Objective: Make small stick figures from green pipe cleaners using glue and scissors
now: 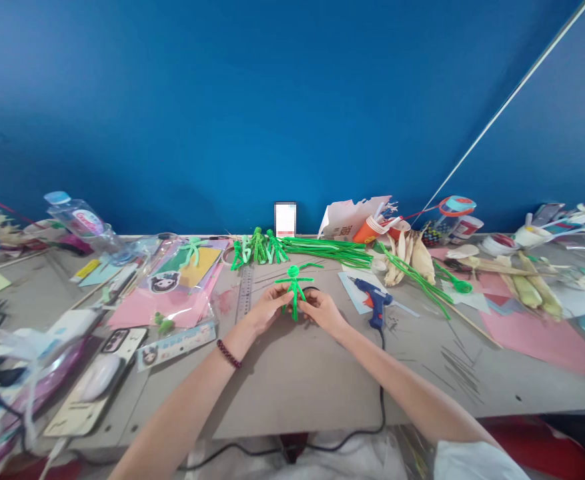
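A green pipe-cleaner figure (295, 283) with a loop head and outstretched arms stands upright above the grey table (297, 380), held from both sides. My left hand (268, 308) pinches its lower left part, and a dark bead bracelet circles that wrist. My right hand (322, 311) grips the lower right part, fingers curled around the stem. Several finished green figures (258, 248) lie just behind, beside a bundle of straight green pipe cleaners (329, 251).
A blue glue gun (375, 300) lies right of my hands, its black cord running to the table's front edge. A metal ruler (245, 292) lies to the left. Pink paper and plastic packets (179, 283) fill the left side; corn husks (412, 259), paper cups (372, 230) and a bottle (79, 220) stand further back.
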A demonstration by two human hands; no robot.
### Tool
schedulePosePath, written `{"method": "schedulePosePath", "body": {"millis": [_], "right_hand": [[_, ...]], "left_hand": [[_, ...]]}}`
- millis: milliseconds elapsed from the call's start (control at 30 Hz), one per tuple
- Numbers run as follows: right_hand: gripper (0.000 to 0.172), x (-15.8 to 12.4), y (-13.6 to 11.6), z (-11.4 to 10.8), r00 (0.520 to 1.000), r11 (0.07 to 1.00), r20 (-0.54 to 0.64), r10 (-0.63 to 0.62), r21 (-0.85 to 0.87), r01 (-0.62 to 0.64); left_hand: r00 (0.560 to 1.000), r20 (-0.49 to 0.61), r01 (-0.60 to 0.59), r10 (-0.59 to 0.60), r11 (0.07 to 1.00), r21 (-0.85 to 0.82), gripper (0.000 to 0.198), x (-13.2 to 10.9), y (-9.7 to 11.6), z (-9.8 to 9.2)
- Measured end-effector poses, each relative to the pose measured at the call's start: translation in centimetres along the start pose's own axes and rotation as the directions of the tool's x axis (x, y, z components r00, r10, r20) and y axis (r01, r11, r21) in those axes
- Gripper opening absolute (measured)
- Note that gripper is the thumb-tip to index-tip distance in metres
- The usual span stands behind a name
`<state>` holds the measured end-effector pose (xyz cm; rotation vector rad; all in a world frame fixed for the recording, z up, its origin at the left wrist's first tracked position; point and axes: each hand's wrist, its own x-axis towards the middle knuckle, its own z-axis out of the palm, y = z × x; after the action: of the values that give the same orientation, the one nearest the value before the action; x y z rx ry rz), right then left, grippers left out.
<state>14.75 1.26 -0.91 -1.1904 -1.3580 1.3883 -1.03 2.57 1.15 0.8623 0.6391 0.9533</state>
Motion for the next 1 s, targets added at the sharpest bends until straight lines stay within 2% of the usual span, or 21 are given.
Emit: {"method": "schedulePosePath", "body": {"millis": [233,400,500,633,733,800,1000], "right_hand": [[0.028,-0.1,-0.1,-0.3,0.999,0.988,0.024,-0.039,0.152,0.035],[0.036,0.0,-0.1,-0.1,0.999,0.976,-0.030,-0.033,0.213,0.038],[0.033,0.1,-0.2,0.0,0.998,0.974,-0.049,-0.033,0.222,0.043],[0.028,0.1,-0.3,-0.1,0.997,0.963,-0.075,-0.027,0.267,0.046],[0.028,0.2,-0.2,-0.2,0.995,0.953,-0.097,-0.003,0.300,0.032],[0.028,0.3,0.1,-0.2,0.998,0.946,-0.069,0.004,0.325,0.019],[0.026,0.4,0.5,0.0,1.000,0.918,-0.001,-0.028,0.396,0.026]], "left_hand": [[0.998,-0.047,-0.034,0.032,0.998,-0.046,0.032,0.3,-1.1,0.0],[0.998,-0.059,-0.031,0.037,0.994,0.101,0.030,0.3,-1.4,0.1],[0.996,-0.069,-0.033,0.047,0.981,0.192,0.027,0.2,-1.5,0.3],[0.998,-0.045,-0.041,0.053,0.972,0.231,0.031,0.2,-1.6,0.2],[0.998,-0.062,-0.008,0.021,0.979,0.202,0.034,0.3,-1.6,0.2],[0.996,-0.083,0.026,-0.013,0.987,0.156,0.032,0.2,-1.5,0.2],[0.989,-0.033,0.143,-0.143,0.990,-0.010,0.021,0.1,-1.1,0.1]]}}
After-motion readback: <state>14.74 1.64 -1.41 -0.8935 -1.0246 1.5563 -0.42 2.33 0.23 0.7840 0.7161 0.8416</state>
